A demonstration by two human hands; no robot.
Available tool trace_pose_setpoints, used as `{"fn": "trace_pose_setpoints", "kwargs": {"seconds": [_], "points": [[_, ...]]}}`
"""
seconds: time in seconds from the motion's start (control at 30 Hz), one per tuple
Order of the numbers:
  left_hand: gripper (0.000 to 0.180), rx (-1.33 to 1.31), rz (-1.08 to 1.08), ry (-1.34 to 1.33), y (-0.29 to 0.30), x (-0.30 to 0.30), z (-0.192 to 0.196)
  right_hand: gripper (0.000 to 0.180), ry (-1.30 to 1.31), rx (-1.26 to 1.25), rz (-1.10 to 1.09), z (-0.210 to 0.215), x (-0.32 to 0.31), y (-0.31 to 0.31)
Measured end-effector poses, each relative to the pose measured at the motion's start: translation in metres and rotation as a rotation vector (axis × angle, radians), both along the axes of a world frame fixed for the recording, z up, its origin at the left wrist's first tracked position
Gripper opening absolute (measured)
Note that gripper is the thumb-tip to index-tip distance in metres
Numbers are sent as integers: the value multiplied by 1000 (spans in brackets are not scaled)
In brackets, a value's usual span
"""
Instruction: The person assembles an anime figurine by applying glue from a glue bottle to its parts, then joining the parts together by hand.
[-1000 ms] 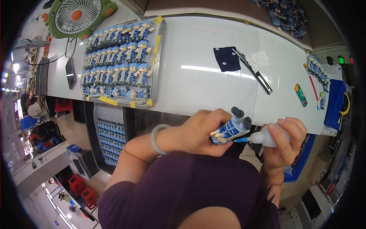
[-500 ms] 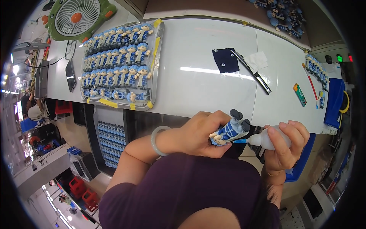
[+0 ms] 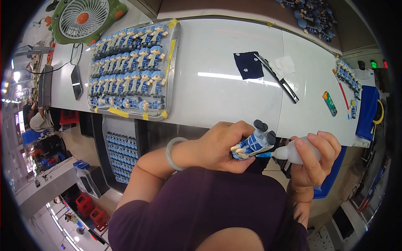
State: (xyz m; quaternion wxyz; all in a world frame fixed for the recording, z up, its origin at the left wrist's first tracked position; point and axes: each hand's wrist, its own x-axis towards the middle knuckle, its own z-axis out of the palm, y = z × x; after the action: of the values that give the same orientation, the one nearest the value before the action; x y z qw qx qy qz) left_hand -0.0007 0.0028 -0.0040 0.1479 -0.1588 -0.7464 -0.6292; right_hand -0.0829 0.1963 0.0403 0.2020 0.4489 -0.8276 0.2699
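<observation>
My left hand [image 3: 220, 146] is clenched around a small blue-clad figurine [image 3: 253, 144], its dark feet pointing away from me past my fingertips. My right hand [image 3: 312, 161] grips a whitish squeeze bottle [image 3: 293, 152], whose blue nozzle touches the figurine just beside my left thumb. Beyond my knuckles lies the white table [image 3: 217, 96]. Further out from my right fingers are a dark blue cloth patch [image 3: 248, 65], a long dark tool [image 3: 278, 79] and a small green and orange lighter [image 3: 329, 103]. Well out to the left of my left fingers, a tray [image 3: 172, 62] carries rows of matching figurines, yellow tape on its edges, with a green fan [image 3: 83, 19] behind it.
</observation>
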Motion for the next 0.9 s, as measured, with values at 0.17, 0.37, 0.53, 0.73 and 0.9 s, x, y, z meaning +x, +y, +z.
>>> {"fn": "trace_pose_setpoints", "kwargs": {"seconds": [0.17,0.37,0.53,0.73,0.9], "points": [[51,-34,-55,-13,-5,3,-5,31,-174,-183,5,-9,-10,-2],[36,89,-48,-138,-4,5,-8,32,-330,-196,-7,-17,-10,-3],[36,223,-38,-291,-2,6,-10,33,-336,-236,-47,-21,-9,-8],[43,501,-201,-398,-3,6,-9,32,-377,-234,-44,-25,-12,-9],[46,732,-342,-483,-8,7,-6,32,-343,-217,-39,-23,-12,-8]]}}
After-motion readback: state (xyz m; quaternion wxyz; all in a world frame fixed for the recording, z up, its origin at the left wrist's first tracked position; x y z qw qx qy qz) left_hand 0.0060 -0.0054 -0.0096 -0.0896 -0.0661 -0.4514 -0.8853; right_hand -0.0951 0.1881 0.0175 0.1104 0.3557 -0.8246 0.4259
